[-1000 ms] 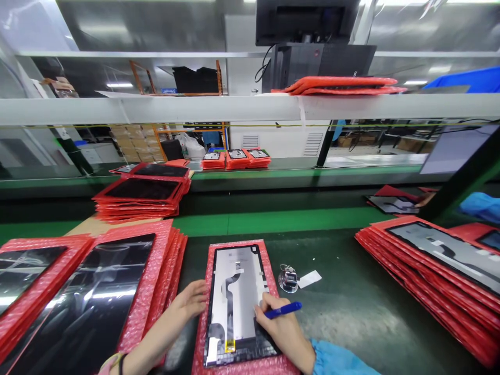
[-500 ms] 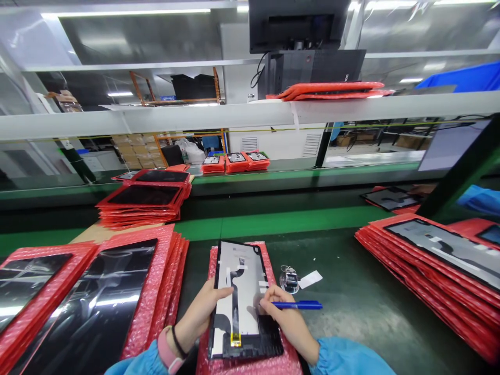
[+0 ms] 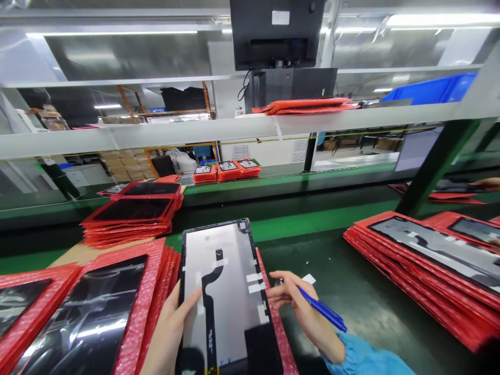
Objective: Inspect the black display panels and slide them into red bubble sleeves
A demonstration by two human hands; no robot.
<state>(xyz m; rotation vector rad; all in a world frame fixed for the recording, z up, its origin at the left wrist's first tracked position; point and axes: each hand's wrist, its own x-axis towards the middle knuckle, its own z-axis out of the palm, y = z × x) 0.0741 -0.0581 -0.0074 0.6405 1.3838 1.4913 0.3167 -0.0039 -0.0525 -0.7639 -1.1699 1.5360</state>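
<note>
My left hand [image 3: 170, 325] grips the left edge of a display panel [image 3: 226, 291] and holds it raised off its red bubble-wrap sheet [image 3: 279, 323], back side up, with a grey surface, a black flex cable and white tape strips showing. My right hand [image 3: 297, 302] holds a blue pen [image 3: 322, 309] just right of the panel, fingertips near its right edge. The pen points away to the lower right.
Stacks of panels on red bubble wrap lie at the left [image 3: 89, 312], the right [image 3: 425, 255] and the far left [image 3: 133, 213]. A green conveyor belt [image 3: 312, 221] runs across. A white shelf rail [image 3: 234, 127] and a monitor [image 3: 277, 31] stand above. Another person's hand [image 3: 486, 183] shows at far right.
My left hand took hold of the panel's left edge and lifted it up toward me off the bubble wrap. My right hand drew the pen off the panel to the right.
</note>
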